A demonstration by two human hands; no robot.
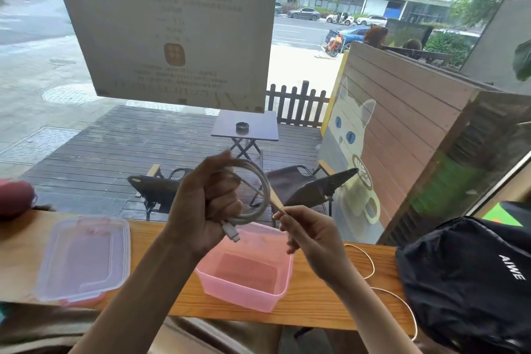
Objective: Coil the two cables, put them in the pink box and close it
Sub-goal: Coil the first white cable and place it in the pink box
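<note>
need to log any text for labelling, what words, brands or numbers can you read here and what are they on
"AIWE" in white letters on the black bag; the word may run on past a fold.
Poster on the window: many lines of print seen from the back, mirrored and too blurred to read; its orange logo has no legible text.
Pink box, clear lid, cable: no text visible.

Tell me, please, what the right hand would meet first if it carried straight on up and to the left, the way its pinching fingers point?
Most likely the coiled cable gripped in the left hand; the right hand already pinches its loose strand, though depth is uncertain.
</note>
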